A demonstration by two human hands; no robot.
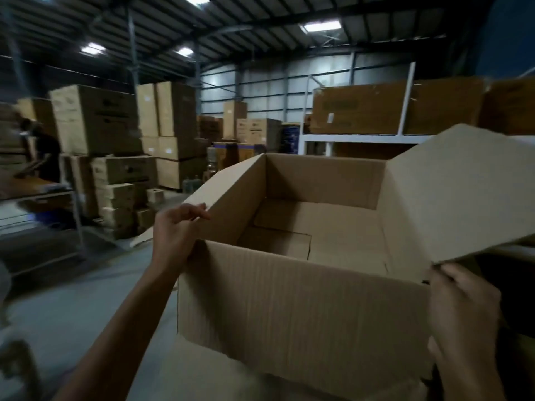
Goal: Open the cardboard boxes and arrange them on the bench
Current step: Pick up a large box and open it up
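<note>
A large brown cardboard box (301, 308) is held up in front of me, open at the top, its bottom flaps folded shut inside. My left hand (176, 230) pinches the edge of the left flap at the near left corner. My right hand (463, 311) grips the near right corner, fingers touching the lower edge of the wide right flap (469, 192), which stands spread outward. The near flap hangs down at the front. More cardboard (202, 374) lies under the box.
Tall stacks of cardboard cartons (98, 120) fill the left and the back of the warehouse. A white metal rack (364, 137) with flat cartons stands behind the box on the right. Grey concrete floor (72, 299) stretches to the left. A metal shelf frame (37, 195) is at far left.
</note>
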